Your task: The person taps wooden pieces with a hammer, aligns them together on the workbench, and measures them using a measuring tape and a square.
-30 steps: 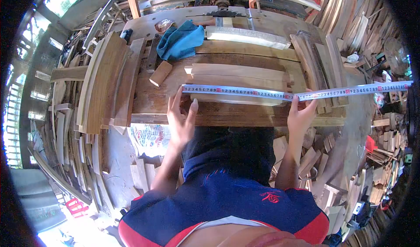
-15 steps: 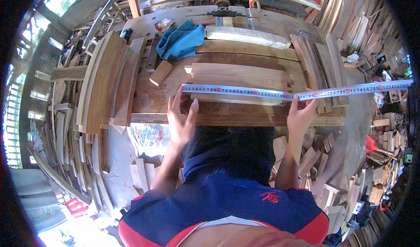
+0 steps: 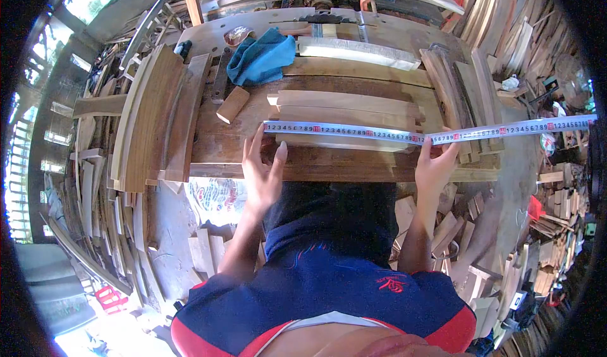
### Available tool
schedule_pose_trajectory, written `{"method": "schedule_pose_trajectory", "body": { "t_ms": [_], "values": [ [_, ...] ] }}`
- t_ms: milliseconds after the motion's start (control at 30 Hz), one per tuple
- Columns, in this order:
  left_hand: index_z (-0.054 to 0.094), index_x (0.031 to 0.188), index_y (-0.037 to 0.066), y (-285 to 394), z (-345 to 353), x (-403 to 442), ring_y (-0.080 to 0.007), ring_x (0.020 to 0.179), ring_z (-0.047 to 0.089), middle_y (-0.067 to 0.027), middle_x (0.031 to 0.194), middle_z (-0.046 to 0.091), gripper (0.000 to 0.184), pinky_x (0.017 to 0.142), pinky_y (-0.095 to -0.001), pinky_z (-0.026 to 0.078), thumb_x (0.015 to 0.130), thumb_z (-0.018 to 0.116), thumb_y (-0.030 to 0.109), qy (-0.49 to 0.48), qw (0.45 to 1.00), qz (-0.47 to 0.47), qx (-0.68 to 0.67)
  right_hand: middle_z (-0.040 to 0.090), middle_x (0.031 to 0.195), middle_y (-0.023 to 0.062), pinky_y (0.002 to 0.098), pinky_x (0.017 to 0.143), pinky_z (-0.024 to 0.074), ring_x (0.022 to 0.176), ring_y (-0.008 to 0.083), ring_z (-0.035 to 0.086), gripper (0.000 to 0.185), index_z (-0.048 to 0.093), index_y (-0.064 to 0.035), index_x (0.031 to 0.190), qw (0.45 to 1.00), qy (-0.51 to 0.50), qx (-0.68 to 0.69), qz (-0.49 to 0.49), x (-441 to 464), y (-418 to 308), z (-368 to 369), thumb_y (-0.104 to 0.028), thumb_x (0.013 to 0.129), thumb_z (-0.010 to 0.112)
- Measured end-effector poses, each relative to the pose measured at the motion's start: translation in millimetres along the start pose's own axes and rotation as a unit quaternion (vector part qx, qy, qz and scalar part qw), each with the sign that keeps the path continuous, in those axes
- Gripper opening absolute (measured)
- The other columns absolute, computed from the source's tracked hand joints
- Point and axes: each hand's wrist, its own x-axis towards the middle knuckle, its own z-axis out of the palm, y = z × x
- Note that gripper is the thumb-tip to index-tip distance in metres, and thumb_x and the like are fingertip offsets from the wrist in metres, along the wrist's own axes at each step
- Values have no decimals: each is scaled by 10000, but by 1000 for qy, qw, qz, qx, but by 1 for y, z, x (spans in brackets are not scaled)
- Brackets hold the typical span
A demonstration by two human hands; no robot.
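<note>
A tape measure's blade [image 3: 344, 131] stretches over light wood strips [image 3: 348, 103] on the wooden bench and runs on past the right edge of the bench. At the blade's left end is my left hand [image 3: 262, 170], a fingertip touching the tip and the thumb apart from it. My right hand [image 3: 435, 161] pinches the blade between thumb and fingers near the strips' right end, where the blade bends slightly. The tape's case cannot be made out at the far right.
A blue cloth [image 3: 262, 57] and a small wood block [image 3: 232, 105] lie at the bench's back left. A saw blade [image 3: 319, 18] stands behind a pale board [image 3: 357, 52]. Stacked boards [image 3: 148, 120] flank the left side, more planks [image 3: 446, 98] the right. Offcuts cover the floor.
</note>
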Motion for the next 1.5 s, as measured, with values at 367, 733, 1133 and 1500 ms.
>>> {"method": "schedule_pose_trajectory", "body": {
  "t_ms": [367,733,1133,1500],
  "values": [
    [510,1400,-93,2,1,0,-296,993,630,-212,1102,614,605,898,-403,509,936,690,250,0,1000,-14,1,613,1202,250,446,958,508,1100,375,661,460,461,14,1333,1000,-6,3,-10,0,2,-1,-63,934,677],
    [513,1408,-73,3,0,-1,-285,967,641,-203,1107,615,598,874,-392,522,940,691,252,3,1000,-10,7,614,1207,254,444,975,504,1110,381,660,453,453,32,1321,1000,1,13,-11,0,5,1,-30,926,667],
    [503,1410,-79,0,2,-1,-308,1019,634,-219,1152,611,606,919,-409,510,930,689,240,5,1000,2,12,625,1161,241,450,939,507,1045,369,668,449,472,21,1313,1000,1,-7,-2,-1,1,0,-66,925,679],
    [507,1410,-74,2,2,-1,-296,1017,621,-205,1135,608,614,918,-401,503,923,695,249,11,1000,-10,8,625,1167,248,454,959,497,1059,383,659,447,481,25,1302,1000,6,-6,-13,0,6,1,-75,920,688]
  ]
}}
